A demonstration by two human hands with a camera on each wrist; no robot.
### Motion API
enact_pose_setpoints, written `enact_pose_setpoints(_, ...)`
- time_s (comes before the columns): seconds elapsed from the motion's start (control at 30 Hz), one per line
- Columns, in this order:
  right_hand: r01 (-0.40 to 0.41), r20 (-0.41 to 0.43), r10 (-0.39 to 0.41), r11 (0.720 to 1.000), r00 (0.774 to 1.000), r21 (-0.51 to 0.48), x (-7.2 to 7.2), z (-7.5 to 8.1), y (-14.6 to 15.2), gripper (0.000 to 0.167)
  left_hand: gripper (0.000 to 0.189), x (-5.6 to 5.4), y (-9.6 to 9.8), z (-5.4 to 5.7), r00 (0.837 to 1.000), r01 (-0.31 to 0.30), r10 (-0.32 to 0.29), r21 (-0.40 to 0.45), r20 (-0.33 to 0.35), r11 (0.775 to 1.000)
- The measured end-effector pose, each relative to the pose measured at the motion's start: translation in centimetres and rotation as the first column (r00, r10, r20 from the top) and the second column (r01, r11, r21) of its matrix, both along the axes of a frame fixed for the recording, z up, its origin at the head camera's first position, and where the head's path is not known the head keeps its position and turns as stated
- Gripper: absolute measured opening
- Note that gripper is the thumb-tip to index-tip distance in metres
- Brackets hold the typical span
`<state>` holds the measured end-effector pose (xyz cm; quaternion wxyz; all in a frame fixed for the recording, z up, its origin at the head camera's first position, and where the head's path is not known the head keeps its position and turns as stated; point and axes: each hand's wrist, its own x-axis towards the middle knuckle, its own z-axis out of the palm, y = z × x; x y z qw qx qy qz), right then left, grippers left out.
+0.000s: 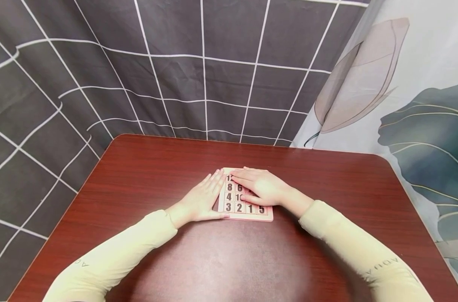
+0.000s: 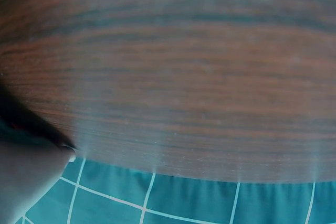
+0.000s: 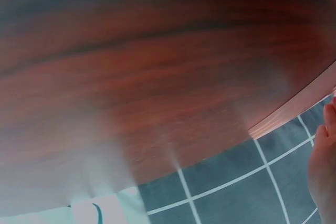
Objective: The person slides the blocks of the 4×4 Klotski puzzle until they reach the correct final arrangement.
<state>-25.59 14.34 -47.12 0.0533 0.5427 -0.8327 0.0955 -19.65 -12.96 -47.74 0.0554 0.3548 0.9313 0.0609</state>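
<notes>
A flat square number puzzle board (image 1: 244,217), pale with a grid of black numbers, lies on the table. My left hand (image 1: 203,201) lies along its left side, fingers straight and touching the edge, the thumb at the lower left corner. Across the upper right of the board rests my right hand (image 1: 264,187), its extended fingers over the numbers and hiding several of them. Only a blurred part of the left hand (image 2: 31,182) shows in the left wrist view. In the right wrist view the right hand (image 3: 323,163) and the board's edge (image 3: 294,106) appear at the right.
The reddish-brown wooden table (image 1: 149,167) has rounded far corners. Behind it hangs a dark curtain (image 1: 176,79) with white grid lines. A pale leaf-patterned curtain (image 1: 365,84) hangs at the right. Bright glare covers the near part of the tabletop.
</notes>
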Motion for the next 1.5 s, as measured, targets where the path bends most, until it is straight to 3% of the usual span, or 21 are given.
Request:
enact_pose_setpoints(0.2, 0.029, 0.028, -0.030, 0.998, 0.999, 0.056, 0.1, 0.0, 0.0, 0.062, 0.115, 0.0, 0.1, 0.2, 1.000, 0.001, -0.001, -0.005, -0.001, 1.000)
enact_pose_setpoints(0.67, 0.028, -0.001, -0.028, 1.000, 1.000, 0.008, 0.6, 0.2, 2.3, 0.057, 0.117, 0.1, 0.0, 0.2, 1.000, -0.005, 0.005, -0.013, -0.001, 1.000)
enact_pose_setpoints(0.93, 0.011, -0.016, -0.011, 1.000, 1.000, 0.011, 1.1, 0.2, 1.8, 0.062, 0.117, 0.0, 0.0, -0.2, 1.000, -0.005, 0.005, -0.010, -0.003, 1.000)
enact_pose_setpoints(1.23, -0.075, -0.014, 0.075, 0.997, 0.997, 0.000, 2.1, 0.2, 0.4, 0.059, 0.117, 0.0, 0.0, -0.2, 1.000, 0.000, 0.000, -0.013, -0.013, 1.000)
enact_pose_setpoints(1.5, -0.050, 0.013, 0.050, 0.998, 0.999, 0.038, 1.8, 0.3, 0.0, 0.059, 0.117, -0.1, 0.0, -0.4, 1.000, 0.000, 0.000, -0.019, -0.021, 1.000)
